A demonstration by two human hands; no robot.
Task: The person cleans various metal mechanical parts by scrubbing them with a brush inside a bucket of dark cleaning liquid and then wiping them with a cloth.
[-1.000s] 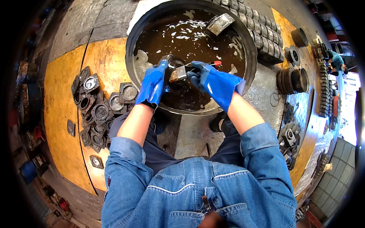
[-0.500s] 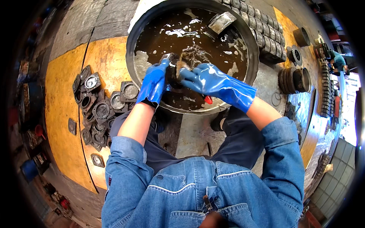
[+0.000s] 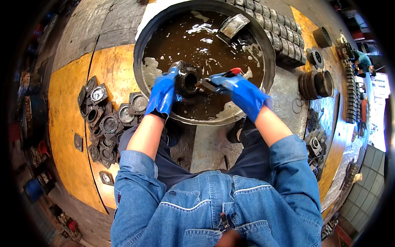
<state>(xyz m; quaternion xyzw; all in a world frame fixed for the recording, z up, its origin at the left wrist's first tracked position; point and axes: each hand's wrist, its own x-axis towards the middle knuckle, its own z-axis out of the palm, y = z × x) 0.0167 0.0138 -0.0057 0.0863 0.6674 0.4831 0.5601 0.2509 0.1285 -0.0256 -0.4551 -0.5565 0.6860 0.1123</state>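
Note:
My left hand (image 3: 163,91), in a blue rubber glove, grips a wet, dark metal housing (image 3: 184,71) with a round bore. The housing is held over the brown liquid (image 3: 181,47) in a wide round tub (image 3: 269,57). My right hand (image 3: 243,89), gloved alike, is closed on a brush (image 3: 208,85) with a red handle end. The bristle end points at the bore, close to its right edge; whether it touches cannot be told. A blocky metal piece (image 3: 233,26) sticks out of the liquid at the tub's far right.
Loose dark metal parts with round openings (image 3: 110,123) lie heaped on the yellow board (image 3: 68,140) at left. Stacked metal blocks (image 3: 284,41) stand beyond the tub at right, near several rings (image 3: 317,85). Another person (image 3: 363,62) is at the far right.
The brush has swung round in my right hand, its red end now up and to the right instead of down. The housing's bore now faces the brush and shows clearly.

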